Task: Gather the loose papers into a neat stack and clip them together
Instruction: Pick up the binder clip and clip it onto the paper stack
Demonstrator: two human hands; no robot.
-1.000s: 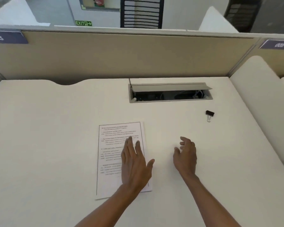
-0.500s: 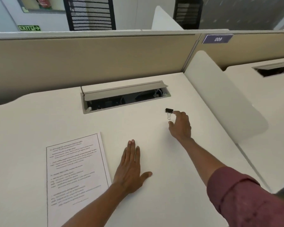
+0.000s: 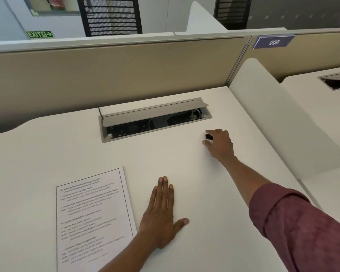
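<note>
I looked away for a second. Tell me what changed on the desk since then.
The right hand reached forward to the binder clip and closed its fingers around it. The left hand slid off the papers onto the bare desk beside them. The papers stayed flat and unclipped.

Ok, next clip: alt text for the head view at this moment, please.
The right hand reaches across a white desk and closes its fingertips on a small black binder clip. The left hand lies flat on the desk beside a stack of printed papers, not touching it. An open cable tray sits behind.
</note>
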